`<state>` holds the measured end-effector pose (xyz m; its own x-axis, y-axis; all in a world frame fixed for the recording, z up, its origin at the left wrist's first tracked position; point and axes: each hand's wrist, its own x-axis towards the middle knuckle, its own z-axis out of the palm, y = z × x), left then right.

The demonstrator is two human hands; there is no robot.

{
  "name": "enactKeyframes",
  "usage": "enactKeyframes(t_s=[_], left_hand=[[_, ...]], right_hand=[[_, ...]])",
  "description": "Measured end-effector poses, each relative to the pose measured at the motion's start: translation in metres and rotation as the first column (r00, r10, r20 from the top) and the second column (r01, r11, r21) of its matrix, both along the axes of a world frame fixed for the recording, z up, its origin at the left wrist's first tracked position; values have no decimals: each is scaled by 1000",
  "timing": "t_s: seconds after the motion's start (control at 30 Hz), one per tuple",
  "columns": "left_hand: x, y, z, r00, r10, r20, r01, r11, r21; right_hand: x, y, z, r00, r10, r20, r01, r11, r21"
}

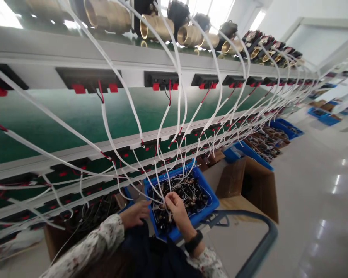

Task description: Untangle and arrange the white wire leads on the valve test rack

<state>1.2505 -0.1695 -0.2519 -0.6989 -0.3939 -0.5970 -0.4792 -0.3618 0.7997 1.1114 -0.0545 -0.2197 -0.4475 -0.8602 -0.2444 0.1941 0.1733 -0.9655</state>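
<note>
My right hand, with a dark band on its wrist, is closed in a pinch over the blue crate. Its fingertips grip the end of a white cable, near where several cables come together. To the left, my left hand holds nothing that I can see. Its fingers are stretched towards the right hand, close to another white cable. Below both hands, the blue crate is filled with black and brass valve parts and tangled thin white wires.
A rack carries brass valves above rows of black terminal blocks with red tabs. White cables hang across the front. A cardboard box and a curved grey-blue handle stand to the right. More blue crates line the floor.
</note>
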Motion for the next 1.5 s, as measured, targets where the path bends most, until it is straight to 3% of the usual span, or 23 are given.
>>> enactKeyframes(t_s=[0.07, 0.13, 0.23, 0.33, 0.4, 0.47, 0.6, 0.7, 0.83, 0.9, 1.03, 1.27, 1.5], left_hand=[[-23, 3, 1, 995, 32, -92, -20, 991, 130], [-41, 5, 6, 982, 98, -161, -59, 971, 231], [-50, 11, 13, 957, 214, -197, -143, 936, 323], [-41, 18, 17, 921, 341, -187, -258, 895, 363], [-31, 20, 18, 889, 420, -183, -337, 870, 360], [-20, 20, 20, 855, 486, -181, -402, 842, 360], [-3, 23, 28, 775, 598, -201, -482, 767, 425], [3, 38, 39, 715, 666, -213, -476, 687, 548], [6, 66, 45, 590, 794, -147, -474, 488, 733], [8, 73, 42, 513, 851, -110, -510, 406, 758], [13, 63, 38, 427, 903, -38, -590, 310, 745], [5, 32, 57, 403, 915, -22, -577, 272, 770], [-9, 25, 64, 391, 920, -5, -541, 235, 807]], right_hand=[[4, 8, 12, 986, 12, 165, -6, 999, -40], [7, 11, 22, 975, 61, 214, -54, 998, -37], [4, 19, 28, 996, 79, -45, -76, 995, 57], [-4, 31, 28, 947, 33, -318, 3, 994, 111], [-8, 38, 28, 977, 21, -213, 1, 995, 100], [-11, 42, 29, 1000, 18, 18, -19, 997, 71], [-16, 42, 29, 940, -8, 340, -7, 999, 45], [-13, 37, 26, 911, 17, 412, -45, 997, 57], [5, 32, 22, 892, 54, 449, -61, 998, 1], [16, 32, 22, 862, 22, 506, -17, 1000, -16], [23, 30, 30, 803, -43, 595, 79, 996, -34], [10, 14, 59, 836, -118, 535, 217, 968, -126], [5, 11, 65, 880, -142, 452, 233, 961, -152]])
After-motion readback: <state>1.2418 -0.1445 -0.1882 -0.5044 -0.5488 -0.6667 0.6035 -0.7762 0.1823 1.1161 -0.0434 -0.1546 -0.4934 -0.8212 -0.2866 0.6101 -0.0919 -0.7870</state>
